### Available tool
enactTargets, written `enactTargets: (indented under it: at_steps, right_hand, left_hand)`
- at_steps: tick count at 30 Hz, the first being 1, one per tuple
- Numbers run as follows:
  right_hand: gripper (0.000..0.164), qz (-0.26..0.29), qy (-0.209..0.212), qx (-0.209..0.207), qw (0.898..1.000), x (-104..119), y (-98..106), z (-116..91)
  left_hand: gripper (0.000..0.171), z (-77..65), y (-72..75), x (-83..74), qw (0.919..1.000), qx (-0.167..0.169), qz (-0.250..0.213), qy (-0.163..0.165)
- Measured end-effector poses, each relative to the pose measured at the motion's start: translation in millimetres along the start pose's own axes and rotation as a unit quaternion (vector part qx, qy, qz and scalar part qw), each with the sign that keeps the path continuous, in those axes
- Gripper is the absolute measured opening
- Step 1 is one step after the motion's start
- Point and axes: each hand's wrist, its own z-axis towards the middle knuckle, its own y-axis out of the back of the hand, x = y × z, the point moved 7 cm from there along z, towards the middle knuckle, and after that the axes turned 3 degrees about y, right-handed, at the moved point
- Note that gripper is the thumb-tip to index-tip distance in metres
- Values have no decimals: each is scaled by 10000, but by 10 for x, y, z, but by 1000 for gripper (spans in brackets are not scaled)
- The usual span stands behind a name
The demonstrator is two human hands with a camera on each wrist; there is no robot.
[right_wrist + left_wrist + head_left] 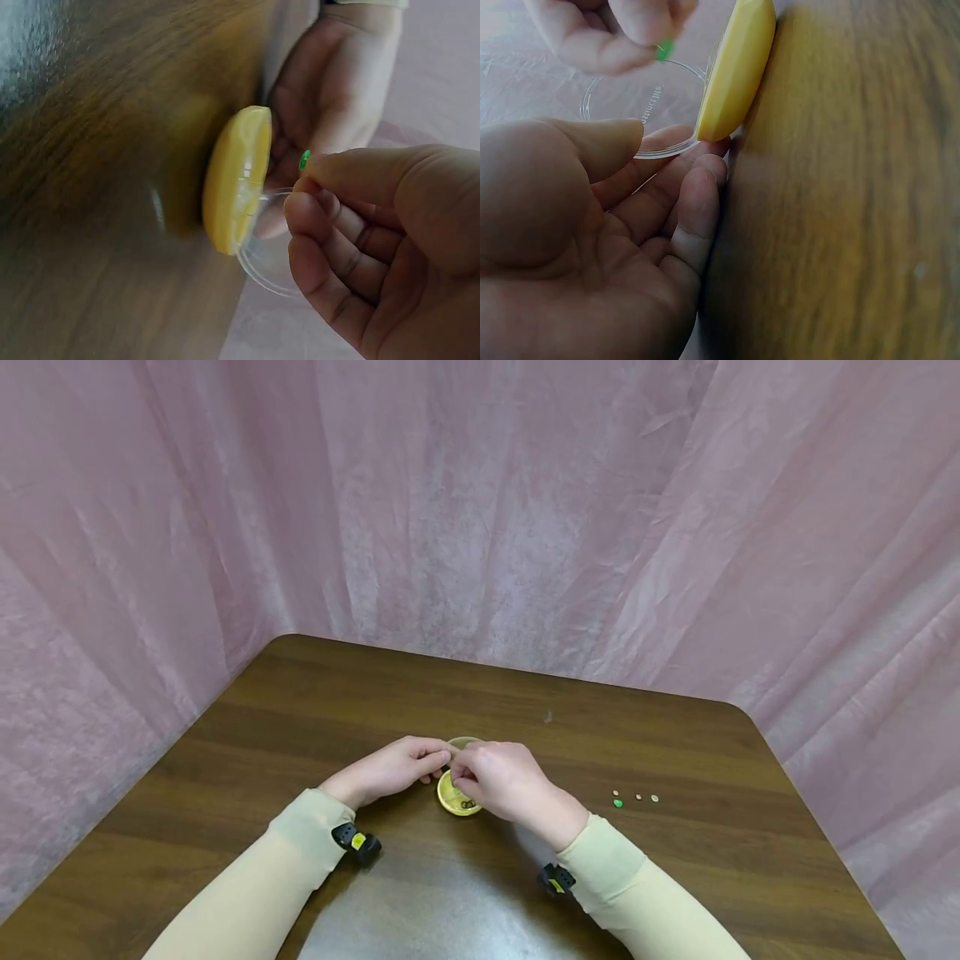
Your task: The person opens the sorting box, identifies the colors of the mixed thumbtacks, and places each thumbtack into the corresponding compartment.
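Observation:
A small round yellow case [451, 811] with a hinged clear lid [653, 106] lies on the table, its lid raised. My left hand [393, 768] is at the case's left, its thumb and fingers holding the lid's rim. Above the case, my right hand [506, 777] pinches a small green button [304, 160] between thumb and index finger. A few dark rings [468, 805] lie inside the case. In the head view my right hand hides the green button and part of the case.
To the right of my right hand, on the brown wooden table [720, 835], lie a green piece [618, 804] and several small pale round pieces [655, 798]. A pink curtain [465, 510] hangs behind the table's far edge.

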Motion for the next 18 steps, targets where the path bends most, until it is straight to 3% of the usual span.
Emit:
enactTargets:
  at_steps: [9, 18]
  right_hand:
    - [34, -822, 231, -146, 9962, 49, -129, 52]
    - [28, -723, 215, -141, 9971, 16, -63, 9]
  left_hand:
    - [30, 31, -10, -46, 10000, 11, -73, -27]
    - [31, 41, -16, -46, 10000, 9, -27, 5]
